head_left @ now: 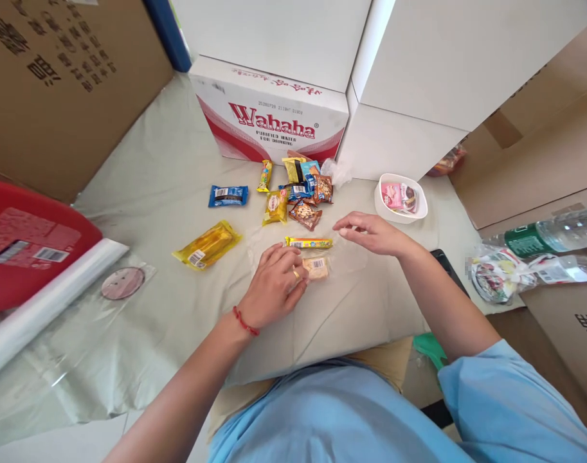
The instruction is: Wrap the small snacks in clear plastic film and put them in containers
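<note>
My left hand point(279, 283), with fingers stretched out, lies over a clear plastic bag point(350, 257). It touches or overlaps the left side of a small clear-wrapped biscuit packet point(317, 267). A thin yellow snack stick point(312, 242) lies just beyond its fingertips. My right hand point(370, 233) is held to the right of the stick with its fingers apart and nothing in them. Nearest to it at the back is a heap of wrapped snacks, among them a brown cookie packet point(305, 215) and a yellow packet point(275, 207). Whether the left fingertips press the bag cannot be told.
A blue packet point(228, 196) and a long yellow packet point(209, 245) lie left. A white bowl point(401, 215) holding pink packets stands right. Behind is a Wahaba-style water carton point(274, 119). A red container point(33, 238), a plastic roll point(56, 302) and bottles point(558, 235) flank the table.
</note>
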Available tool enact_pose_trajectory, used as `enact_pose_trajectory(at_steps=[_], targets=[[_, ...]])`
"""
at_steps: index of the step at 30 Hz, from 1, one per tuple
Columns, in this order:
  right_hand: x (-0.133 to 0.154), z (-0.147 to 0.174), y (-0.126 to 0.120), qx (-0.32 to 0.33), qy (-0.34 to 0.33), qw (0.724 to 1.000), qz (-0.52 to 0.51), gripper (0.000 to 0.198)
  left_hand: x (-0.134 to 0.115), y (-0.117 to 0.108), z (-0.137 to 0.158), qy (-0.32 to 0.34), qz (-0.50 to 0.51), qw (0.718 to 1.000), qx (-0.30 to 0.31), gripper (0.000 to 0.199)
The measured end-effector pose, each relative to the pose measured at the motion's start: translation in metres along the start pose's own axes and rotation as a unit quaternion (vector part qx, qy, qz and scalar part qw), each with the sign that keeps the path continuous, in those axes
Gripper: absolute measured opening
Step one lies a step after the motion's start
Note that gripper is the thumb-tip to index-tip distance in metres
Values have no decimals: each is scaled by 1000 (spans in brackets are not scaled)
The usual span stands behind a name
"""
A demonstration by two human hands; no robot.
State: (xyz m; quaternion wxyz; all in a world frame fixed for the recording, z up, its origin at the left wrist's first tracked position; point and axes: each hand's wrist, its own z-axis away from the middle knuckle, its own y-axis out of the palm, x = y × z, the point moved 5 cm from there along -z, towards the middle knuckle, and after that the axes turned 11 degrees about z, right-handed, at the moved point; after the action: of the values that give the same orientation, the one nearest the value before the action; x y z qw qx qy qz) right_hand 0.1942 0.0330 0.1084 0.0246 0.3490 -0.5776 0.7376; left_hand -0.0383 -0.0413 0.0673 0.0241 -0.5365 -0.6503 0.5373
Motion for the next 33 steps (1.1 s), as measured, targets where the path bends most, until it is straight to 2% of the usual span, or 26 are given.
enact_pose_trajectory(at_steps=[2, 5, 7, 10, 13, 16, 20, 22, 25, 28, 33], targets=[[3, -26, 10, 20, -3, 999, 37, 32, -14, -1, 2, 36, -12, 999, -27, 14], [8, -57, 39, 92, -13, 984, 150, 31, -31, 3, 4, 79, -33, 996, -25, 14], [11, -68, 56, 122, -14, 967, 224, 37, -36, 6, 4, 93, -58, 994, -19, 17], [13, -70, 67, 132, -7, 955, 266, 26, -34, 6, 6, 84, -88, 992, -21, 21], [18, -61, 59, 104, -20, 966, 237, 22, -29, 3, 5, 66, -95, 993, -33, 22], [28, -48, 45, 81, -68, 980, 169, 23, -27, 0, 2, 62, -98, 992, -42, 24], [41, -33, 47, 137, -115, 975, 131, 20, -21, 0, -3, 49, -98, 993, -50, 28], [44, -28, 54, 158, -120, 971, 135, 18, -15, 2, -4, 18, -101, 993, -50, 32], [43, -25, 58, 158, -124, 972, 122, 20, -3, 5, -6, -45, -93, 994, -41, 34], [32, -22, 52, 137, -97, 981, 98, 25, 5, 8, -9, -83, -64, 994, -21, 31], [5, -12, 29, 77, 24, 993, 87, 30, 14, 14, -19, -119, -44, 992, 9, 32]])
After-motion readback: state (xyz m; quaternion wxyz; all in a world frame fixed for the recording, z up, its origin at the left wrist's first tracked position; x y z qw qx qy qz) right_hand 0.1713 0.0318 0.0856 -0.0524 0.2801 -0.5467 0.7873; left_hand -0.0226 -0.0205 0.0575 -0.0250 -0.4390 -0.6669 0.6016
